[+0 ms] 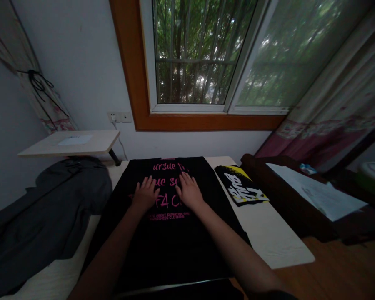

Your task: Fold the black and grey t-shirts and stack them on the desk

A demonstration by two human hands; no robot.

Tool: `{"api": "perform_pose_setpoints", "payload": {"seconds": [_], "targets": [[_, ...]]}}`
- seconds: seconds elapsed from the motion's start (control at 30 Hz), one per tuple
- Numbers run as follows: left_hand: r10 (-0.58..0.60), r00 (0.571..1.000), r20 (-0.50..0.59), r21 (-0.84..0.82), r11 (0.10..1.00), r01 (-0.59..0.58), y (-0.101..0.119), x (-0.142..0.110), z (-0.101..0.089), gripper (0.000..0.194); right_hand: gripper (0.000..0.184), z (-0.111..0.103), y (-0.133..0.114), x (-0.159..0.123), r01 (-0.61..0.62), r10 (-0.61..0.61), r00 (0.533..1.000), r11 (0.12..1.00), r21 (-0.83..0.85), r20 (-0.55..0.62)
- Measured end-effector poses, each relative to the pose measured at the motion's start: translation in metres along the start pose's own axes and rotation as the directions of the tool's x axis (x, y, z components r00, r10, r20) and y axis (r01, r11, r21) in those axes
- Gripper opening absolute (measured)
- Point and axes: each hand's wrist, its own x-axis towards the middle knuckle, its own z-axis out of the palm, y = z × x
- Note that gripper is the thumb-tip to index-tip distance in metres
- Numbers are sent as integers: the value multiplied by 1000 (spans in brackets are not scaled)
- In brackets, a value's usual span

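Note:
A black garment with pink lettering lies spread flat over the table, its print partly hidden under my hands. My left hand rests palm down on the left part of the lettering, fingers apart. On the right part of the print lies my right hand, also flat with its fingers spread. Neither hand grips the cloth. To the right of this garment is a folded black piece of clothing with yellow and white print.
The pale wooden table shows at the right. A dark grey garment is heaped at the left, below a small raised shelf. Beyond the table's right side stands a dark brown piece of furniture with white paper. A window is ahead.

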Motion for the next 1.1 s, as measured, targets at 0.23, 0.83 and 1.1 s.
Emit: {"api": "perform_pose_setpoints", "payload": {"seconds": [0.23,0.83,1.1], "targets": [[126,985,-117,1,992,-127,24,7,5,55,59,20,-29,4,38,-43,995,997,70,85],[155,987,-31,-55,986,-157,-59,-69,-4,50,45,-30,106,-92,46,-47,999,997,57,21],[163,986,-36,-94,982,-166,-66,-70,-3,50,38,-43,154,-111,-58,62,996,996,71,-57]]}}
